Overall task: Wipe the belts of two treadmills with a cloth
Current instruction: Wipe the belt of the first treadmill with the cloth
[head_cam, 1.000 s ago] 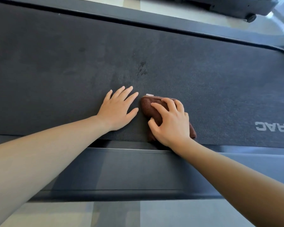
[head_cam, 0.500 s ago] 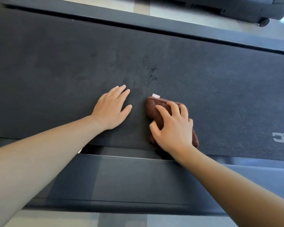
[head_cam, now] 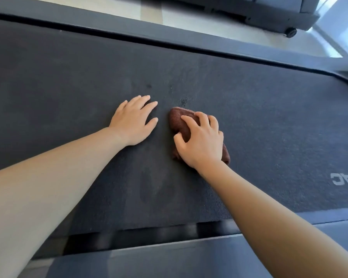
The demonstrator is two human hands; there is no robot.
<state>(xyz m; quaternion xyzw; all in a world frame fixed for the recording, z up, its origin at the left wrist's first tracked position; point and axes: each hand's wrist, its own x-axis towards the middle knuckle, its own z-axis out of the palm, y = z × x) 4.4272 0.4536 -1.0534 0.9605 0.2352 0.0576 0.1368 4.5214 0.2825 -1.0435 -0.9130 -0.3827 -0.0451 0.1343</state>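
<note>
Most of the brown cloth (head_cam: 178,121) was hidden under the right hand (head_cam: 201,141); only its rounded far-left end and a bit of its near-right corner showed. White lettering (head_cam: 344,179) on the treadmill belt (head_cam: 259,117) was cut off by the right edge of the view and read upside down. The second treadmill (head_cam: 269,15) was cropped at the top, showing only part of its base and one small wheel (head_cam: 290,32).

Both forearms reached forward over the near side rail (head_cam: 169,259). The left hand (head_cam: 133,123) lay flat on the belt, palm down, fingers straight and slightly spread, holding nothing. The right hand was arched over the cloth, fingers curled into its top and the thumb tucked against its left side, gripping it against the belt.

The bunched cloth sat on the belt just right of the left hand, apart from it, extending beyond the right fingertips toward the far side rail (head_cam: 169,38). A small dark smudge (head_cam: 183,101) marked the belt just beyond the cloth's far end.
</note>
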